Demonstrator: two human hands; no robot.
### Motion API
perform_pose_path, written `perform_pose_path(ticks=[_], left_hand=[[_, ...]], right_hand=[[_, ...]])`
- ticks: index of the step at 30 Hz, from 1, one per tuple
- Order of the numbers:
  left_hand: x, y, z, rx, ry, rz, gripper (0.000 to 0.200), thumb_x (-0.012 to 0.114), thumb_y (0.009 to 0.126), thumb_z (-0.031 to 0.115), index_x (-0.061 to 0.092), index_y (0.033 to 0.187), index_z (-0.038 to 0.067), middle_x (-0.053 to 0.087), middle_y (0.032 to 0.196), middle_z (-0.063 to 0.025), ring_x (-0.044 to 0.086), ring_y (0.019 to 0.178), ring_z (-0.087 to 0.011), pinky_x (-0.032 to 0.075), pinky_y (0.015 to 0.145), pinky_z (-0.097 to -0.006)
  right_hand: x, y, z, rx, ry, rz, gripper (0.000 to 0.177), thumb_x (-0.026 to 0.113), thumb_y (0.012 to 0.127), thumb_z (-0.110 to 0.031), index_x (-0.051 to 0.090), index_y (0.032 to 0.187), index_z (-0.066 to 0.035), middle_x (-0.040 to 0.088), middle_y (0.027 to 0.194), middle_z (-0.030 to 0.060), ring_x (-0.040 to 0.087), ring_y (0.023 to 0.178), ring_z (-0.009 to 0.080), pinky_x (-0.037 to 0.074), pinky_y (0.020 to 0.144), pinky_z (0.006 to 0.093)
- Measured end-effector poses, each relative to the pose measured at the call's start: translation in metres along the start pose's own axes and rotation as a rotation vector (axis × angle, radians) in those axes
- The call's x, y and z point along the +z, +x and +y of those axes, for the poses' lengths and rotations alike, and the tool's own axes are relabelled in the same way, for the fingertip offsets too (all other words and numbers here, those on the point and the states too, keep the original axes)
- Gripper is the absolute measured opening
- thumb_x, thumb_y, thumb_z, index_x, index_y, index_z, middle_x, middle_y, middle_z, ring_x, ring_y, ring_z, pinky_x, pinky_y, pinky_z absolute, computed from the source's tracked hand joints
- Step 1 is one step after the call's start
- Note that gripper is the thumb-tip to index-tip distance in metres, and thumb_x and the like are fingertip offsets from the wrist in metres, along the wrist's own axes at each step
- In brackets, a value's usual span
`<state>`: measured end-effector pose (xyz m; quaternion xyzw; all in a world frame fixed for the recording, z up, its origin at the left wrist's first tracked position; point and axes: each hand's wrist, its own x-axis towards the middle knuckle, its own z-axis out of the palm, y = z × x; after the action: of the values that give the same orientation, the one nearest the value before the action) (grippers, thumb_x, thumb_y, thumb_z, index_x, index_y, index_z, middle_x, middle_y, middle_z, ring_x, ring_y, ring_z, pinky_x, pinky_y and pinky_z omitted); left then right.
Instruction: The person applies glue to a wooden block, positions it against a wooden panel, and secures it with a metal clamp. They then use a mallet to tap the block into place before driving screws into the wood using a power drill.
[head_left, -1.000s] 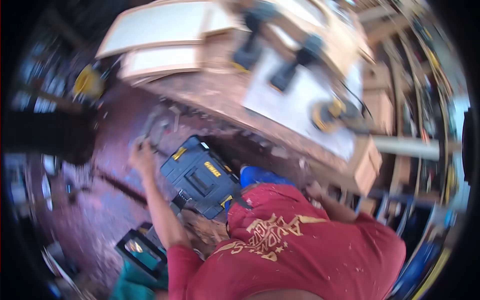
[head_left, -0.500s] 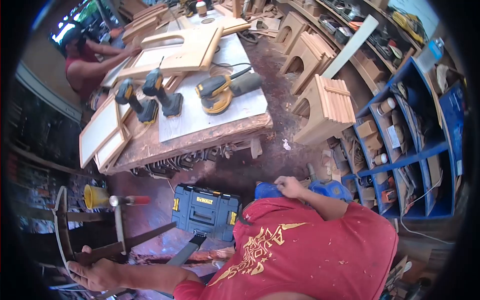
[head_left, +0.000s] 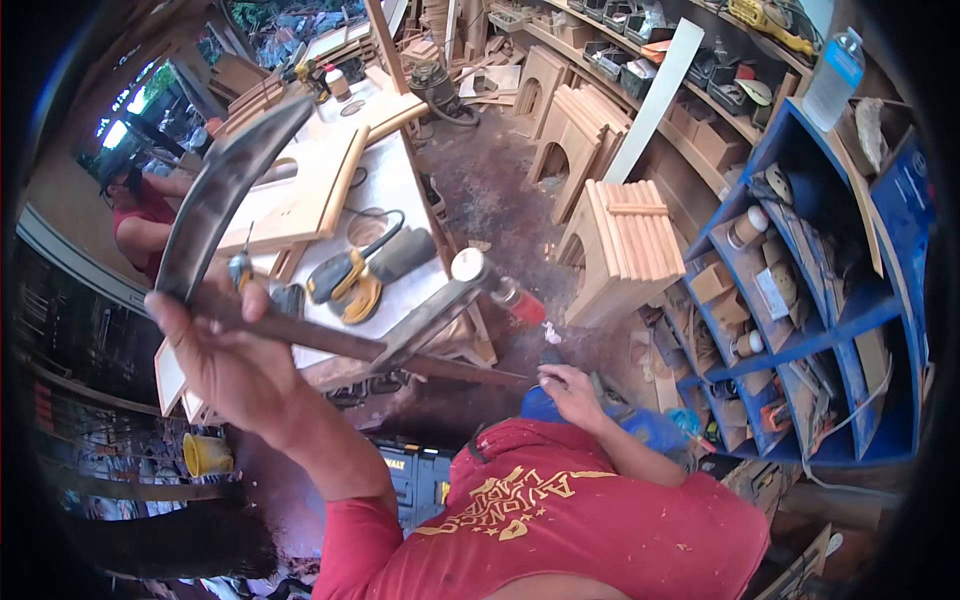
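My left hand [head_left: 235, 365] is wrapped round the bar of a metal bar clamp [head_left: 320, 336], close to its curved fixed jaw, which points up and away. The clamp's sliding jaw, with a round white end and a red handle [head_left: 522, 305], sits further right along the bar. Held up, the clamp overlaps the workbench in view. My right hand [head_left: 572, 396] lies with fingers extended over a blue surface [head_left: 541, 405] at the hem of the red shirt. Its fingertips appear near the far end of the bar.
On the workbench [head_left: 390, 210] are a sander [head_left: 345, 285], drills and wooden panels. A person [head_left: 145, 225] works at its far side. Arched wooden pieces [head_left: 625, 245] stand on the floor, beside blue shelving [head_left: 840, 320]. A toolbox [head_left: 425, 485] and yellow bucket [head_left: 207, 455] are low down.
My left hand has raised the clamp from low at the left to in front of the workbench, swinging its red handle rightward. My right hand has stayed near the blue surface, its fingers straighter.
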<state>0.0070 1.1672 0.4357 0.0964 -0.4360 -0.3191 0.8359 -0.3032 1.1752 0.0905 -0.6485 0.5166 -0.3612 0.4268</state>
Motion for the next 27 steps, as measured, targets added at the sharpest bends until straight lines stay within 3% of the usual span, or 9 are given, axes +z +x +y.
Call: perform_pose_path(ticks=[3, 7, 9, 12, 14, 17, 18, 21, 27], left_hand=[[0.027, 0.037, -0.086, 0.045, 0.073, 0.021, 0.041, 0.045, 0.110, 0.029, 0.051, 0.144, 0.006, 0.066, 0.117, -0.0182, 0.058, 0.087, -0.0162, 0.046, 0.062, -0.0273], [0.042, 0.076, -0.168, 0.041, 0.078, 0.146, 0.041, 0.047, 0.109, 0.028, 0.049, 0.149, 0.019, 0.057, 0.141, -0.0186, 0.058, 0.082, -0.0146, 0.047, 0.062, -0.0272], [0.054, 0.084, -0.189, 0.043, 0.006, 0.202, 0.042, 0.049, 0.109, 0.028, 0.049, 0.150, 0.023, 0.056, 0.144, -0.0165, 0.056, 0.078, -0.0139, 0.046, 0.062, -0.0268], [0.062, 0.093, -0.201, 0.029, -0.017, 0.278, 0.042, 0.050, 0.108, 0.029, 0.051, 0.149, 0.025, 0.056, 0.145, -0.0143, 0.053, 0.072, -0.0127, 0.045, 0.062, -0.0257], [0.049, 0.097, -0.198, 0.017, -0.040, 0.249, 0.030, 0.054, 0.107, 0.036, 0.066, 0.113, 0.010, 0.070, 0.091, -0.0057, 0.058, 0.079, -0.0148, 0.044, 0.062, -0.0294], [0.025, 0.085, -0.192, 0.010, 0.055, 0.397, 0.033, 0.051, 0.107, 0.039, 0.066, 0.112, 0.010, 0.070, 0.088, -0.0064, 0.059, 0.075, -0.0157, 0.046, 0.061, -0.0295], [0.021, 0.077, -0.192, -0.002, 0.054, 0.541, 0.036, 0.049, 0.107, 0.041, 0.066, 0.110, 0.010, 0.069, 0.087, -0.0062, 0.060, 0.074, -0.0154, 0.048, 0.062, -0.0299], [-0.001, 0.049, -0.190, -0.018, 0.067, 0.797, 0.026, 0.057, 0.105, 0.037, 0.064, 0.111, 0.013, 0.066, 0.090, -0.0025, 0.059, 0.074, -0.0148, 0.049, 0.065, -0.0329], [-0.037, -0.024, -0.160, -0.019, -0.042, 1.003, 0.025, 0.055, 0.106, 0.034, 0.061, 0.112, 0.011, 0.062, 0.088, -0.0028, 0.060, 0.074, -0.0161, 0.054, 0.067, -0.0398]], right_hand=[[-0.040, 0.028, -0.005, 0.062, 0.103, 0.162, 0.030, 0.064, 0.096, -0.024, 0.073, 0.114, -0.001, 0.074, 0.096, 0.0117, 0.069, 0.087, 0.0201, 0.054, 0.083, 0.0348], [-0.057, 0.099, -0.024, -0.109, 0.268, -0.390, 0.041, 0.066, 0.097, -0.028, 0.066, 0.129, -0.001, 0.072, 0.111, 0.0158, 0.068, 0.096, 0.0185, 0.053, 0.086, 0.0334], [-0.044, 0.132, -0.020, 0.028, 0.513, -0.563, 0.064, 0.063, 0.100, -0.032, 0.041, 0.152, -0.003, 0.060, 0.138, 0.0189, 0.064, 0.109, 0.0180, 0.051, 0.093, 0.0341], [-0.031, 0.188, -0.010, 0.105, 0.747, -0.475, 0.077, 0.057, 0.103, -0.034, 0.016, 0.162, -0.005, 0.046, 0.151, 0.0186, 0.060, 0.116, 0.0206, 0.050, 0.099, 0.0386], [-0.042, 0.226, -0.023, 0.135, 1.078, -0.480, 0.078, 0.056, 0.104, -0.039, 0.016, 0.162, -0.006, 0.047, 0.150, 0.0190, 0.060, 0.114, 0.0225, 0.051, 0.099, 0.0408], [-0.053, 0.264, -0.042, 0.072, 1.470, -0.661, 0.082, 0.054, 0.102, -0.052, 0.019, 0.162, -0.009, 0.048, 0.147, 0.0188, 0.059, 0.116, 0.0253, 0.049, 0.102, 0.0449], [-0.048, 0.266, -0.039, 0.050, 1.380, -0.716, 0.084, 0.049, 0.100, -0.063, 0.021, 0.162, -0.013, 0.047, 0.150, 0.0199, 0.053, 0.131, 0.0376, 0.048, 0.103, 0.0571], [-0.045, 0.249, -0.075, 0.083, 1.416, -1.035, 0.085, 0.055, 0.097, -0.062, 0.027, 0.160, -0.013, 0.044, 0.154, 0.0209, 0.049, 0.135, 0.0424, 0.044, 0.106, 0.0618], [-0.046, 0.228, -0.139, 0.190, 1.402, -1.157, 0.086, 0.056, 0.097, -0.062, 0.018, 0.163, -0.022, 0.040, 0.156, 0.0225, 0.044, 0.139, 0.0454, 0.043, 0.104, 0.0710]])
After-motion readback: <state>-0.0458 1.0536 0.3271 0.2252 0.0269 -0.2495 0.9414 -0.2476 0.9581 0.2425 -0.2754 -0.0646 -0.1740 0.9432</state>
